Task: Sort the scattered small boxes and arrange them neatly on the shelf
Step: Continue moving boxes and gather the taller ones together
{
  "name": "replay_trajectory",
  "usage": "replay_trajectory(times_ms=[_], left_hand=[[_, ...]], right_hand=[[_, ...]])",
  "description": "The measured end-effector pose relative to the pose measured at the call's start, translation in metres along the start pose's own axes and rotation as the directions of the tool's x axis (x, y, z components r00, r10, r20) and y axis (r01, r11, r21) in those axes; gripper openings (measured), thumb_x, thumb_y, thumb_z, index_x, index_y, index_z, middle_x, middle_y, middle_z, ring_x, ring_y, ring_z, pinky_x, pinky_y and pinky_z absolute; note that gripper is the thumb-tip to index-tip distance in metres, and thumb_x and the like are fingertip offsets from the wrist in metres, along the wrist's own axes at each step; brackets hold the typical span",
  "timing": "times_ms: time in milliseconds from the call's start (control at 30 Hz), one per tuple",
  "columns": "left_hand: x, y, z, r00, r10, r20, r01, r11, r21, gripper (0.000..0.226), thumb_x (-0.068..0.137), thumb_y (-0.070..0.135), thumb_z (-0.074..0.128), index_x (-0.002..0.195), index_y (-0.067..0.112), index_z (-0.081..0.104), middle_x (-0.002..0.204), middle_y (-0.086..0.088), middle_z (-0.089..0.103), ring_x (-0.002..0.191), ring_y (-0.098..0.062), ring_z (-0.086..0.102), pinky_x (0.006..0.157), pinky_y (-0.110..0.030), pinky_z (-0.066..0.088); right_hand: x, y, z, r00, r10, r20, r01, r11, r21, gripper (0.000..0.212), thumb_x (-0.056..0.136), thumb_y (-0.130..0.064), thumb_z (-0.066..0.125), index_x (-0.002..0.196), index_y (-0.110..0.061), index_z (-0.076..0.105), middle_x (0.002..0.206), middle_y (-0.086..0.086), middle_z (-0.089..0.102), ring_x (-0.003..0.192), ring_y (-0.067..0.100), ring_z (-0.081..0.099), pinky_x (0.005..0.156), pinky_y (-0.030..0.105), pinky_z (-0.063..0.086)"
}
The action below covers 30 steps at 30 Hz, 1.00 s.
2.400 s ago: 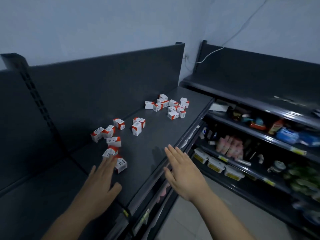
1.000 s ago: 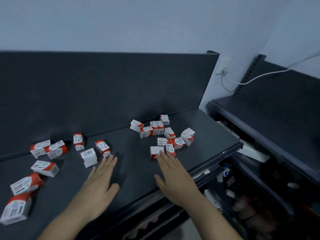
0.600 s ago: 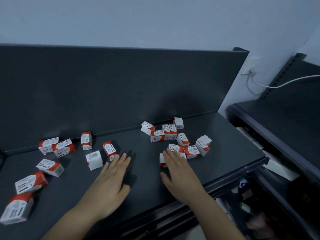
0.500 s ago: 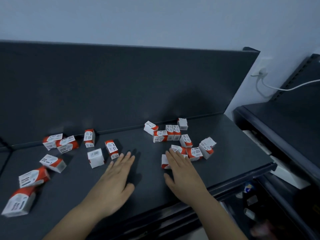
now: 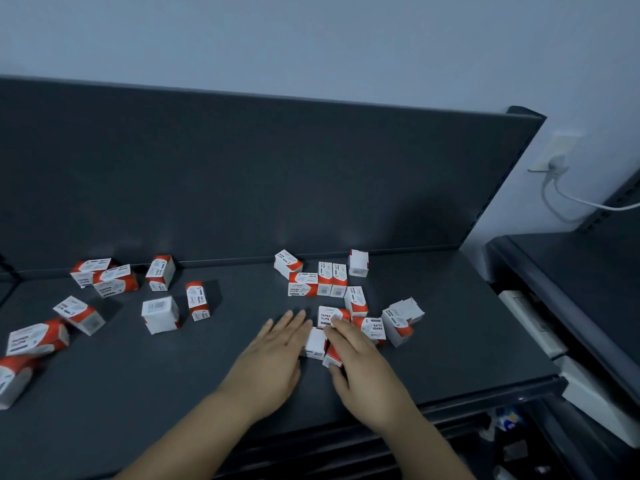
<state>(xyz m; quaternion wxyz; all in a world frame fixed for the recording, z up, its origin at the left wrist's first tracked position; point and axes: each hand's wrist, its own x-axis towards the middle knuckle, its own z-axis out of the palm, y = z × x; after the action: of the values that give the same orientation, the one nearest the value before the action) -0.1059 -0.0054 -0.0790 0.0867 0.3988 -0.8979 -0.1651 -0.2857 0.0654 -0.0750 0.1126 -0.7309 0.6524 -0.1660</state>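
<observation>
Left hand lay flat on the shelf near its front edge. Its fingers were straight and together and held nothing, and its forefinger side was against a white box. Right hand had its fingers stretched across a red-ended box just beside that one, with the thumb at the box's near end. Whether it gripped or only rested there could not be told.

The dark shelf, with its back panel upright behind, carried all the small boxes. The step in hand looked like squaring up the nearest two between the palms. It would probably go best with both hands kept low and drawn together slowly, since such light cartons are likely to tip or skate away. Each box would want the same face turned up before being slid back, and the back panel could serve as a straight edge to line them against.

The right-hand cluster, between the middle of the shelf and its right edge, held about eleven boxes, including the two at the hands. Those under the right fingers were hard to separate, so the count could be off by one. The left scatter, spread toward the left edge, held eight boxes lying well apart at all angles. That made roughly nineteen, with none arranged yet.
</observation>
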Motion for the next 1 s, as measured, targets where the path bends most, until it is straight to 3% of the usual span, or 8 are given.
replay_trajectory(times_ms=[100, 167, 267, 400, 500, 633, 867, 1000], left_hand=[[-0.001, -0.012, 0.008, 0.998, -0.016, -0.058, 0.015, 1.000, -0.016, 0.055, 0.105, 0.018, 0.031, 0.155, 0.026, 0.010, 0.160, 0.011, -0.003, 0.147, -0.005, -0.008, 0.113, -0.021, -0.015], [-0.005, -0.022, 0.008, 0.996, -0.051, -0.073, 0.048, 0.998, -0.043, 0.053, 0.105, 0.022, 0.035, 0.155, 0.026, 0.016, 0.162, 0.009, 0.010, 0.148, -0.006, -0.002, 0.114, -0.019, -0.012], [-0.014, -0.034, 0.002, 0.986, -0.123, -0.109, 0.104, 0.981, -0.165, 0.051, 0.103, 0.026, 0.044, 0.151, 0.030, 0.028, 0.157, 0.014, 0.027, 0.148, -0.005, 0.011, 0.118, -0.020, -0.002], [-0.031, -0.047, -0.003, 0.973, -0.197, -0.123, 0.126, 0.894, -0.430, 0.052, 0.093, 0.025, 0.064, 0.133, 0.050, 0.041, 0.139, 0.025, 0.045, 0.138, 0.007, 0.029, 0.117, -0.019, 0.020], [-0.039, -0.059, -0.002, 0.954, -0.250, -0.167, 0.117, 0.820, -0.560, 0.051, 0.080, 0.023, 0.079, 0.121, 0.046, 0.057, 0.123, 0.029, 0.060, 0.121, 0.010, 0.050, 0.108, -0.025, 0.039], [-0.040, -0.061, -0.004, 0.949, -0.263, -0.175, 0.105, 0.784, -0.612, 0.054, 0.077, 0.015, 0.080, 0.123, 0.036, 0.059, 0.119, 0.026, 0.064, 0.115, 0.007, 0.056, 0.102, -0.021, 0.043], [-0.042, -0.060, -0.001, 0.951, -0.237, -0.199, 0.084, 0.816, -0.572, 0.058, 0.078, 0.021, 0.074, 0.131, 0.030, 0.052, 0.125, 0.022, 0.060, 0.118, 0.005, 0.053, 0.105, -0.029, 0.043], [-0.041, -0.055, -0.003, 0.969, -0.125, -0.213, -0.001, 0.859, -0.511, 0.060, 0.080, 0.035, 0.073, 0.135, 0.033, 0.049, 0.123, 0.024, 0.060, 0.115, 0.002, 0.057, 0.100, -0.030, 0.044]], right_hand=[[0.000, 0.005, 0.000, 1.000, 0.015, -0.018, -0.013, 0.997, 0.082, 0.053, 0.095, -0.018, 0.053, 0.146, -0.028, 0.040, 0.158, -0.017, 0.013, 0.143, -0.002, 0.016, 0.110, 0.006, 0.015], [0.003, 0.005, -0.002, 0.999, 0.030, -0.042, -0.023, 0.987, 0.160, 0.049, 0.091, -0.016, 0.059, 0.138, -0.029, 0.049, 0.149, -0.024, 0.021, 0.136, -0.011, 0.021, 0.109, 0.008, 0.024], [0.010, -0.001, -0.006, 0.997, 0.007, -0.078, 0.010, 0.977, 0.214, 0.040, 0.087, -0.015, 0.066, 0.125, -0.024, 0.059, 0.129, -0.031, 0.032, 0.121, -0.023, 0.028, 0.098, 0.000, 0.025], [0.021, -0.026, -0.002, 0.982, -0.019, -0.185, 0.081, 0.938, 0.337, 0.043, 0.082, -0.022, 0.076, 0.120, -0.028, 0.059, 0.123, -0.024, 0.039, 0.119, -0.013, 0.039, 0.094, 0.001, 0.032], [0.033, -0.047, 0.008, 0.977, 0.030, -0.211, 0.069, 0.893, 0.444, 0.048, 0.079, -0.030, 0.079, 0.120, -0.038, 0.055, 0.123, -0.022, 0.036, 0.119, -0.009, 0.041, 0.092, 0.004, 0.038], [0.043, -0.062, 0.029, 0.988, 0.061, -0.141, 0.009, 0.894, 0.448, 0.049, 0.079, -0.026, 0.080, 0.121, -0.030, 0.056, 0.119, -0.015, 0.034, 0.113, -0.021, 0.036, 0.087, -0.003, 0.032], [0.030, -0.057, 0.041, 0.996, -0.006, -0.084, 0.038, 0.920, 0.389, 0.060, 0.092, -0.024, 0.064, 0.147, -0.027, 0.040, 0.139, -0.015, 0.034, 0.126, -0.016, 0.031, 0.101, 0.001, 0.024], [0.030, -0.057, 0.039, 0.997, -0.013, -0.082, 0.039, 0.945, 0.324, 0.056, 0.094, -0.032, 0.062, 0.146, -0.032, 0.041, 0.133, -0.020, 0.035, 0.126, -0.003, 0.036, 0.104, 0.009, 0.029]])
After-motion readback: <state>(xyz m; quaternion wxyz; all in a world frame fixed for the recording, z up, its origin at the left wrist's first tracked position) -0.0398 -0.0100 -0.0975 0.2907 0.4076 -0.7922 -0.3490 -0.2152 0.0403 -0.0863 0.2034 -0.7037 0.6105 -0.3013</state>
